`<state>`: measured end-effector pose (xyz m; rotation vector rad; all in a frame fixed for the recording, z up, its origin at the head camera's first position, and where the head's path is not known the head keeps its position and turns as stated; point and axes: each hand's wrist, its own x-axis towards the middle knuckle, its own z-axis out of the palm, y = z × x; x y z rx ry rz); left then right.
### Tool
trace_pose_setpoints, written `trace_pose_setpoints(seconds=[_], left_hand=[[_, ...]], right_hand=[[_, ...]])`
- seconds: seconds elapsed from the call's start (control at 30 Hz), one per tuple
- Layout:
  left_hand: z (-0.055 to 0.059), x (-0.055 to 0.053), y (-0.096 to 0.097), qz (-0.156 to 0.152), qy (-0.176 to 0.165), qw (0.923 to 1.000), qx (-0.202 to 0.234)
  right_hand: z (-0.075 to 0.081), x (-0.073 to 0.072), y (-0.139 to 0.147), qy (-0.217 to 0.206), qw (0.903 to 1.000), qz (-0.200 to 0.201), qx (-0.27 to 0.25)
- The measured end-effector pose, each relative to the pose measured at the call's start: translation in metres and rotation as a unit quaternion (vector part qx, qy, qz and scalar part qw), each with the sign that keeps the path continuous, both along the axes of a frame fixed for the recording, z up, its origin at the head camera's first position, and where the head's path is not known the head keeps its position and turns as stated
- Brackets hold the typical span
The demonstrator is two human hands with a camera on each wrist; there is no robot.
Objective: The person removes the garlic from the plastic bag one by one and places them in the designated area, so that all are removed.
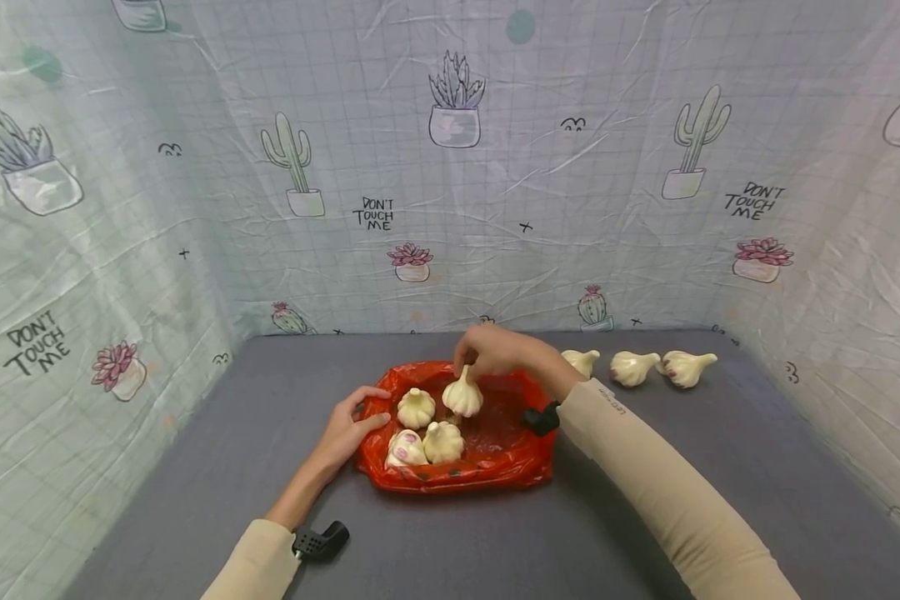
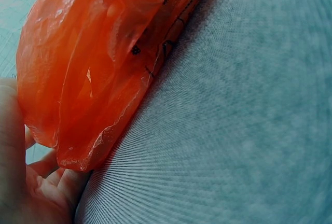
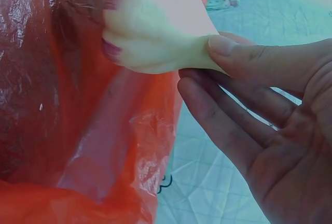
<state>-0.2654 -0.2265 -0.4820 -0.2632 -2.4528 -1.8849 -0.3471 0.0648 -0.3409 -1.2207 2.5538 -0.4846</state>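
Note:
A red plastic bag (image 1: 457, 477) lies spread with its mouth upward on the grey table. My right hand (image 1: 491, 350) pinches a garlic bulb (image 1: 462, 397) by its stem over the bag; in the right wrist view, thumb and fingers close on the stem of this purple-marked bulb (image 3: 150, 29). Inside the bag's left half sit three more bulbs: one at the back (image 1: 416, 408), one in front (image 1: 443, 442) and a purple-spotted one (image 1: 407, 448). My left hand (image 1: 348, 425) holds the bag's left rim, its fingers partly hidden behind the plastic (image 2: 78, 73) in the left wrist view.
Toward the back right, three garlic bulbs lie in a row on the table: one partly behind my right forearm (image 1: 581, 362), a middle one (image 1: 633, 367) and a right one (image 1: 687, 368). A cactus-print sheet (image 1: 495, 183) encloses the table's back and sides.

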Motion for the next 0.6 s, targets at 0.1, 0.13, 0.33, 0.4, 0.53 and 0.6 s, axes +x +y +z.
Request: trace_pose_setpoints(seconds=[0.1,0.13,0.33,0.4,0.53,0.6], left_hand=[[0.000,0.000,0.000,-0.002,-0.001,1.0000,0.001],[0.000,-0.001,0.000,-0.002,-0.002,1.0000,0.001],[0.000,-0.002,-0.001,-0.005,-0.001,1.0000,0.000],[0.000,-0.001,-0.001,-0.004,0.001,1.0000,-0.002],[0.000,-0.001,-0.001,-0.005,0.001,1.0000,-0.001],[0.000,-0.001,-0.001,-0.006,-0.001,1.0000,-0.001]], right_hand=[[0.002,0.002,0.002,0.007,0.9999,-0.008,-0.010],[0.004,0.003,0.003,0.009,0.9998,-0.010,-0.015],[0.013,0.008,0.008,0.027,0.9988,-0.012,-0.039],[0.016,0.010,0.009,0.027,0.9986,-0.013,-0.044],[0.020,0.014,0.014,0.032,0.9977,-0.016,-0.058],[0.021,0.017,0.018,0.033,0.9970,-0.020,-0.067]])
